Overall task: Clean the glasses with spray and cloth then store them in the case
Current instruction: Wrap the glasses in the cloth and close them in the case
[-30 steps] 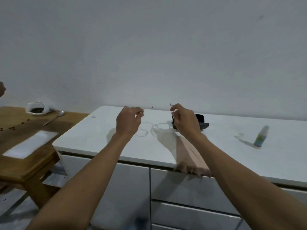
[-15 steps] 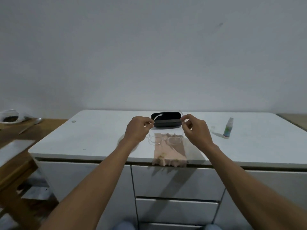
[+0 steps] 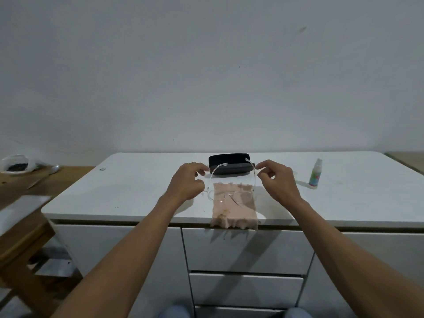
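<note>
— Hands first: what are they doing?

— Left hand (image 3: 187, 183) and right hand (image 3: 278, 182), mid-frame, each pinch one temple arm of the clear glasses (image 3: 229, 196), fingers curled, remaining fingers loosely bent. Both forearms reach in from the lower corners, wrists level.

— Where do the glasses lie?

— Lenses rest on the pink cloth (image 3: 234, 210) at the centre of the white cabinet top (image 3: 137, 196), long axis running left to right, temples pointing up-frame toward the closed black case (image 3: 229, 163).

— And the spray?

— Spray bottle (image 3: 315, 173) stands upright at centre right, well apart; the right hand is nearer, so it likely fetches it.
</note>
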{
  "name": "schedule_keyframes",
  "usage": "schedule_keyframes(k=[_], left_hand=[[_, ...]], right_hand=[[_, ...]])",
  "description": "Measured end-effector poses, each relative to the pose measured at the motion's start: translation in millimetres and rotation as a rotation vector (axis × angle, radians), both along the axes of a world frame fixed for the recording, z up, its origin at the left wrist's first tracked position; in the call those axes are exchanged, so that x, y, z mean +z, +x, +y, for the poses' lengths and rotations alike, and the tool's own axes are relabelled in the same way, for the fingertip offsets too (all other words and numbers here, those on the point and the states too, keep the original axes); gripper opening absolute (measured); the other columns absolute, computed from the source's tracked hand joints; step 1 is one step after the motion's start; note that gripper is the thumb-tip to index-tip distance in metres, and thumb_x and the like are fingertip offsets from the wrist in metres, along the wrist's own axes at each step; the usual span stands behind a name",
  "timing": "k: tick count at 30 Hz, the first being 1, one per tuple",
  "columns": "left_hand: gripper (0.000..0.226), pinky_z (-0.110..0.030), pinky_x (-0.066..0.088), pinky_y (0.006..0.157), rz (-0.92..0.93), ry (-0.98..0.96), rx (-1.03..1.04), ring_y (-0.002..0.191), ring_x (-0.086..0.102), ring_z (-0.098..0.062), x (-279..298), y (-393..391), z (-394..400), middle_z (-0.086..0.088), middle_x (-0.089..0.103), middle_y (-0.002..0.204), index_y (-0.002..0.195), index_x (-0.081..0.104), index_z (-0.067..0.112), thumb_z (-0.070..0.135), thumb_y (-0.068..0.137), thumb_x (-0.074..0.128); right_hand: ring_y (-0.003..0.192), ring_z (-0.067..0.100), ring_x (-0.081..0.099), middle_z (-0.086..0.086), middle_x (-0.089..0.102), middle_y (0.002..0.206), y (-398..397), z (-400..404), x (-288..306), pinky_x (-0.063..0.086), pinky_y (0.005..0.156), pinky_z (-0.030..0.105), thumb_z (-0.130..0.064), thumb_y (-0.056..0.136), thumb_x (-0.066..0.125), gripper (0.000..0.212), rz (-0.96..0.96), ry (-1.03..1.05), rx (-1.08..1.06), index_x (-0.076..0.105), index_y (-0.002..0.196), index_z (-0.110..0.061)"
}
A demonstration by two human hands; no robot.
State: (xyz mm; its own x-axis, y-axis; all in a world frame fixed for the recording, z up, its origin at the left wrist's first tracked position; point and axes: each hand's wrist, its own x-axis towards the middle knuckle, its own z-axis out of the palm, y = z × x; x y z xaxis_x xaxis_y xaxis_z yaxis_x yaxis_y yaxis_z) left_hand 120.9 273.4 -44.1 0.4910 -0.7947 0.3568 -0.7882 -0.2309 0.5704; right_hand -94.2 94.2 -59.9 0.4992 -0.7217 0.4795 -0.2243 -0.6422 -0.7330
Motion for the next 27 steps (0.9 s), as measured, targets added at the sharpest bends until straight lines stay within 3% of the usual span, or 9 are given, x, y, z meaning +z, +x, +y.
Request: schedule_keyframes(k=[3,8,12,14,17,21,24,27], left_hand=[[0.041,-0.031,0.052,0.081,0.046,-0.014,0.026,0.085,0.063,-0.018,-6.1,8.3,-6.4,0.002,0.073,0.097,0.105,0.076,0.02,-0.003,0.08,0.054],[0.017,-0.032,0.056,0.08,0.234,0.016,0.019,0.085,0.072,-0.022,-10.2,19.8,-25.0,-0.006,0.077,0.087,0.091,0.08,0.019,0.004,0.089,0.071],[0.004,-0.009,0.049,0.059,0.379,0.055,-0.016,0.073,0.067,-0.011,-4.9,19.1,-41.5,-0.01,0.074,0.084,0.087,0.08,0.006,0.003,0.085,0.078],[0.003,-0.005,0.045,0.052,0.413,0.121,-0.043,0.064,0.064,-0.006,-3.3,18.5,-49.0,-0.007,0.071,0.076,0.083,0.079,0.005,0.002,0.083,0.08],[0.009,-0.009,0.044,0.048,0.388,0.194,-0.059,0.059,0.061,-0.003,-6.0,23.5,-57.7,0.0,0.07,0.07,0.079,0.079,0.011,0.003,0.078,0.084],[0.012,-0.009,0.043,0.049,0.412,0.216,-0.084,0.054,0.061,0.001,-8.3,28.7,-63.1,0.002,0.07,0.069,0.088,0.08,0.003,0.0,0.077,0.084],[0.009,-0.008,0.04,0.047,0.403,0.234,-0.112,0.045,0.056,0.005,-5.9,28.2,-63.9,0.002,0.064,0.061,0.084,0.079,0.002,-0.001,0.077,0.084],[0.009,-0.006,0.042,0.049,0.453,0.248,-0.126,0.049,0.062,0.005,-3.9,28.7,-63.2,0.006,0.067,0.054,0.08,0.076,-0.001,-0.009,0.077,0.08]], right_hand=[[0.08,0.022,0.069,0.004,0.076,0.08,4.5,-13.8,-6.0,0.053,0.07,0.029,-0.006,0.088,0.056,0.028,0.094,0.079,-0.035,0.075,0.097,-0.025],[0.09,0.023,0.07,0.004,0.076,0.09,14.0,-36.1,-14.1,0.052,0.071,0.028,-0.014,0.091,0.071,0.012,0.318,0.122,0.029,0.08,0.097,-0.021],[0.071,0.014,0.063,0.001,0.072,0.075,24.4,-39.0,-9.3,0.048,0.066,0.03,-0.036,0.083,0.084,0.013,0.412,0.108,0.077,0.082,0.089,-0.025],[0.068,0.007,0.059,-0.008,0.066,0.068,28.3,-38.9,-6.4,0.044,0.063,0.025,-0.038,0.079,0.087,0.018,0.432,0.118,0.111,0.082,0.089,-0.025],[0.073,0.005,0.063,-0.013,0.066,0.069,34.9,-38.9,-4.4,0.043,0.065,0.021,-0.031,0.078,0.088,0.016,0.482,0.101,0.134,0.082,0.09,-0.024],[0.068,0.002,0.062,-0.013,0.067,0.068,41.1,-40.3,-1.8,0.039,0.058,0.014,-0.018,0.079,0.085,0.008,0.535,0.104,0.153,0.08,0.08,-0.025],[0.071,0.001,0.063,-0.011,0.071,0.073,44.4,-43.1,-1.2,0.041,0.058,0.015,-0.016,0.08,0.084,0.017,0.561,0.12,0.159,0.076,0.072,-0.029],[0.071,0.004,0.064,-0.011,0.071,0.07,43.9,-44.3,-0.2,0.041,0.061,0.017,-0.016,0.081,0.082,0.015,0.552,0.143,0.158,0.076,0.071,-0.026]])
